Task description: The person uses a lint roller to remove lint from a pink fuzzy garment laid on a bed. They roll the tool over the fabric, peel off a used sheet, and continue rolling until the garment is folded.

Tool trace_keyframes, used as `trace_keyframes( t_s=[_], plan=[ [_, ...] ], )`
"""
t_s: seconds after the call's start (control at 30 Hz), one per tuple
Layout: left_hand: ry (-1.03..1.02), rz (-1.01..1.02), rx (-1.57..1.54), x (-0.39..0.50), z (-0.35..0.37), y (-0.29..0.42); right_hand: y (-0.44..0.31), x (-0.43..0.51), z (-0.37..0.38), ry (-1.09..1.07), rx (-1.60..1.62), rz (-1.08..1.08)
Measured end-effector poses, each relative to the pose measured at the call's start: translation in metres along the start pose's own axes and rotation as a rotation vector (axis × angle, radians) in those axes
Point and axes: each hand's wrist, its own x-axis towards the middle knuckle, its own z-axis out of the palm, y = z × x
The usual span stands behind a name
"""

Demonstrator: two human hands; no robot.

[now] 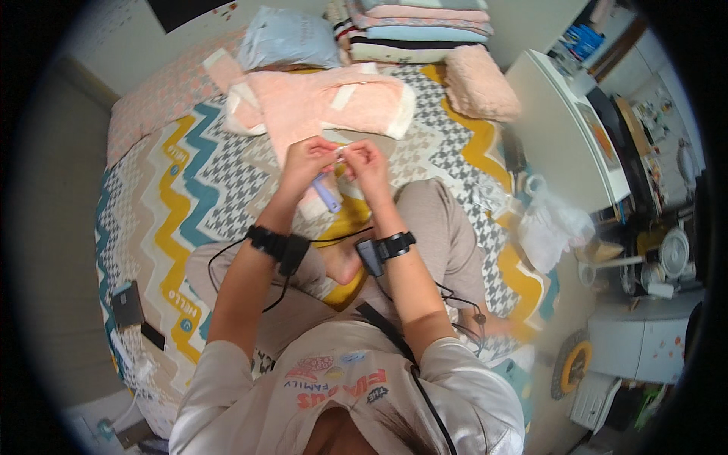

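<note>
My left hand (311, 159) and my right hand (363, 162) meet in front of me, fingertips pinching a small whitish item (341, 150) between them; what it is cannot be told. Below my left hand a purple plastic handle (327, 196) slants down, its upper end hidden by the hand. A pink fleece garment (293, 102) with white cuffs lies spread on the patterned bedspread, one part of it running down beneath my left hand. Black straps with small dark devices and cables are on both wrists.
Folded blankets (421, 33), a pale plastic package (290, 40) and a pink fluffy bundle (480, 82) line the bed's far side. Plastic bags (551, 230) lie right, near a white cabinet (569, 131). A dark box (127, 305) sits left. Black cables cross my lap.
</note>
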Motion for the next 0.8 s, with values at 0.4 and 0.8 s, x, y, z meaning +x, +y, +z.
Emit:
trace_keyframes(
  t_s=[0.4,0.8],
  plan=[
    [-0.206,0.000,-0.002,0.059,0.119,-0.016,-0.048,-0.001,-0.100,0.247,0.250,0.017],
    [-0.694,-0.375,0.120,0.127,0.372,-0.072,-0.075,-0.035,-0.332,1.161,-0.187,-0.283]
  ],
)
